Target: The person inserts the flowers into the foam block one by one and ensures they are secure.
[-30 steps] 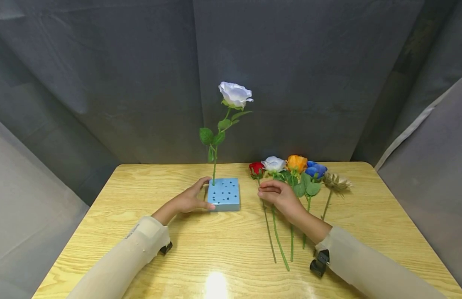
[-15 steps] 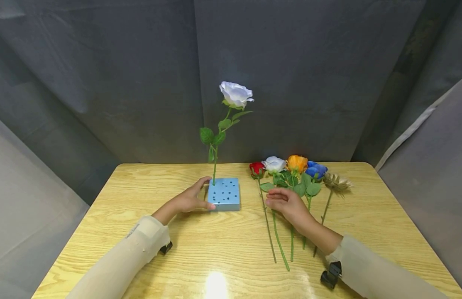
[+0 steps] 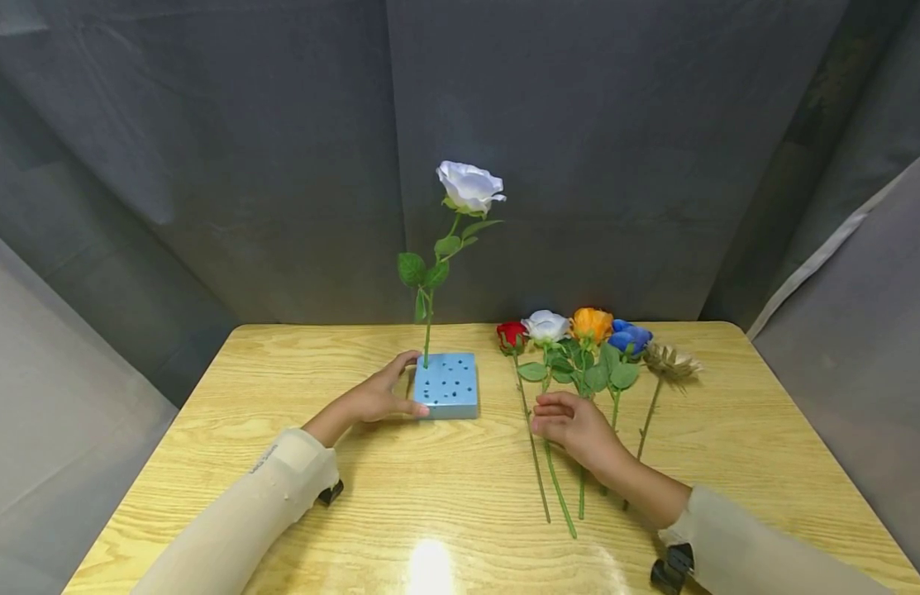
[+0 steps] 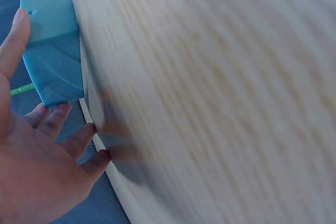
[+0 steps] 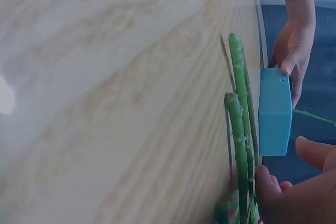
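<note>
A light blue block with holes in its top point(image 3: 445, 387) lies on the table, and a white rose point(image 3: 470, 188) stands upright in one back hole. My left hand point(image 3: 378, 397) holds the block at its left side, thumb at the front corner and fingertips at the back. In the left wrist view the thumb point(image 4: 16, 40) touches one face. My right hand point(image 3: 579, 428) is over the lying stems, with thumb and fingers apart and nothing seen between them. Beneath it runs the stem of a second white rose point(image 3: 546, 326). A red rose point(image 3: 512, 336) lies just left.
An orange rose point(image 3: 591, 325), a blue rose point(image 3: 629, 338) and a dry-looking beige flower point(image 3: 672, 365) lie farther right, stems toward me. Grey curtains point(image 3: 303, 165) hang behind the wooden table point(image 3: 281, 512) and on both sides.
My right hand has moved from beside the red rose's stem rightward and toward me, uncovering a leaf of the lying white rose. The left hand and block have stayed in place.
</note>
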